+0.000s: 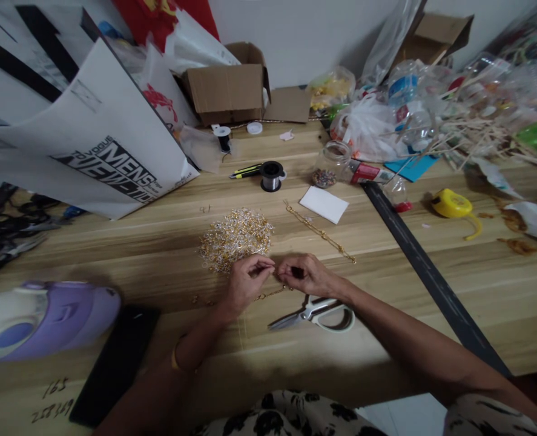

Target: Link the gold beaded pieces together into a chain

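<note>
1. I took the bead heap [235,240], gold and clear, as my landmark on the wood-grain table [172,260].
2. Far left of the heap, on the wearer's side: a purple-and-white object [75,315], with a flat black slab [118,363] just beside it.
3. Left of the heap and beyond it stood a white paper bag [127,115] with black lettering.
4. Beyond the heap lay a yellow-and-black cutter [244,172], its right end by a spool of silvery wire [272,177].
5. The left hand [252,278] was at the heap's near right edge, thumb and forefinger tips close together; I could not tell whether they gripped anything.
6. A gold chain [270,294] ran below the hands, nearer the wearer than the heap. I could not make out its upper end.
7. The right hand [307,275] was right of the heap, fingers curled, tips bunched near the left's; their hold was too small to read.
8. Right of the heap, wearer's side: scissors [309,310], blades leftward.
9. Right of the heap, a second gold chain [321,232] lay slantwise; beyond that, a white card [324,204].
10. Well right of the heap: a black strip [427,272], then a yellow tape measure [451,204].
</note>
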`<action>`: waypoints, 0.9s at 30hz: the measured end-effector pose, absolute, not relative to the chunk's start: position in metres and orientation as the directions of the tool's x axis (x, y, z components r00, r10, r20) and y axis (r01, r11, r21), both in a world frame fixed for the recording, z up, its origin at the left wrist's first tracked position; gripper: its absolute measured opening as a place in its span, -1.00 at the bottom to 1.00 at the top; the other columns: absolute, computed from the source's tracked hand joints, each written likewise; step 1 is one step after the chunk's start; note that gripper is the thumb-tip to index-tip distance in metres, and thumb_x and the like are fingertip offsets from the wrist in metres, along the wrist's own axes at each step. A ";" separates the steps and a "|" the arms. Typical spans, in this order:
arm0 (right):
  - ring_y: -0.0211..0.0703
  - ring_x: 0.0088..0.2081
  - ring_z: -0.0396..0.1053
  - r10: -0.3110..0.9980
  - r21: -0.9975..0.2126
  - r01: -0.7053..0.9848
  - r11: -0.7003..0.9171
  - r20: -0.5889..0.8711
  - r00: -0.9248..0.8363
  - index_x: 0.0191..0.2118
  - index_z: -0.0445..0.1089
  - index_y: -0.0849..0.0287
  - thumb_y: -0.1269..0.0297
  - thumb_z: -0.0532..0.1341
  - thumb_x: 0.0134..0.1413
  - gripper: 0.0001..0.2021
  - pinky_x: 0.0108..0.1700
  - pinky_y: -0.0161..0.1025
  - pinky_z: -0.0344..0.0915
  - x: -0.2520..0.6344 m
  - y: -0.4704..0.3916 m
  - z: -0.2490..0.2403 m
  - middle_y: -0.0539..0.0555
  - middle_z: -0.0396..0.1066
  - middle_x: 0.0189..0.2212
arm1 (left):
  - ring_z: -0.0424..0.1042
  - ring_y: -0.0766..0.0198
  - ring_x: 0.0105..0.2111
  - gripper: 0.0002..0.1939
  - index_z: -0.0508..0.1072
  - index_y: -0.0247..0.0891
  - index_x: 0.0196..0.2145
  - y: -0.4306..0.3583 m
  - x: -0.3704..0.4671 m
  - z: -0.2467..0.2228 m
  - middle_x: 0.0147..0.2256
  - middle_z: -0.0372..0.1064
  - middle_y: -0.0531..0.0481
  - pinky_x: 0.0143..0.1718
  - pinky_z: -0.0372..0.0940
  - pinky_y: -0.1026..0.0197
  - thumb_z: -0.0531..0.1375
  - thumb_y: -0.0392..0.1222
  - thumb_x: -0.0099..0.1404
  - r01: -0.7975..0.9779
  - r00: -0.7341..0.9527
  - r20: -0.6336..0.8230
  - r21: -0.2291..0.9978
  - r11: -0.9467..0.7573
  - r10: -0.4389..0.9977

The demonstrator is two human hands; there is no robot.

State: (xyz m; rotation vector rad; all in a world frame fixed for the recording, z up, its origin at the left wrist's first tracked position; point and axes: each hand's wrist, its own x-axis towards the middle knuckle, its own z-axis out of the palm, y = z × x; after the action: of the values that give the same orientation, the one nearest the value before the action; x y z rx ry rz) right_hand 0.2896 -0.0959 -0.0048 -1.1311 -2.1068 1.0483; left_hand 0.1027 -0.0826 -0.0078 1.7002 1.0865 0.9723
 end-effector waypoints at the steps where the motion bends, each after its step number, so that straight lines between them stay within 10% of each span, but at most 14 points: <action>1: -0.36 -0.54 0.18 0.851 -0.825 0.439 0.355 0.091 -0.517 -0.38 0.35 0.24 0.46 0.16 0.02 -0.96 -0.47 -0.42 0.09 0.290 -0.096 -0.004 -0.05 0.29 -0.56 | 0.47 0.32 -0.47 -0.96 0.47 -0.34 -0.45 -0.082 0.102 -0.008 -0.47 0.48 -0.06 -0.40 0.39 0.31 0.21 -0.37 0.07 0.259 0.313 0.149 0.937 -0.235 0.938; 13: -0.13 -0.20 0.27 0.783 -0.413 0.666 0.622 0.309 -0.540 -0.24 0.38 0.19 0.35 0.09 0.14 -0.86 -0.27 -0.28 0.22 0.289 -0.110 0.001 0.19 0.26 -0.13 | 0.46 0.33 -0.48 -0.92 0.45 -0.32 -0.46 -0.078 0.106 -0.001 -0.50 0.47 -0.02 -0.42 0.37 0.33 0.18 -0.41 0.06 0.246 0.355 0.130 0.942 -0.227 0.926; 19: -0.26 -0.39 0.29 0.841 -0.714 0.491 0.500 0.265 -0.471 -0.35 0.33 0.22 0.40 0.12 0.07 -0.94 -0.36 -0.35 0.22 0.285 -0.108 -0.005 0.12 0.37 -0.32 | 0.45 0.33 -0.48 -0.91 0.46 -0.32 -0.44 -0.076 0.106 -0.002 -0.50 0.47 -0.01 -0.43 0.36 0.33 0.19 -0.42 0.06 0.263 0.354 0.121 0.939 -0.223 0.927; 27: -0.36 -0.59 0.23 0.916 -0.976 0.207 -0.067 -0.143 -0.376 -0.42 0.30 0.25 0.26 0.23 -0.04 -0.85 -0.57 -0.42 0.14 0.281 -0.107 -0.005 -0.03 0.31 -0.58 | 0.45 0.35 -0.51 -0.88 0.47 -0.33 -0.44 -0.075 0.106 -0.003 -0.52 0.47 -0.01 -0.47 0.35 0.36 0.19 -0.44 0.03 0.278 0.374 0.115 0.933 -0.230 0.920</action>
State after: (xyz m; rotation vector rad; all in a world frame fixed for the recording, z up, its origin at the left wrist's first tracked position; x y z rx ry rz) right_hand 0.2810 -0.1069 -0.0051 -1.2195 -1.5997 1.4909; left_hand 0.1056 -0.0746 -0.0031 1.7256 1.0632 0.8876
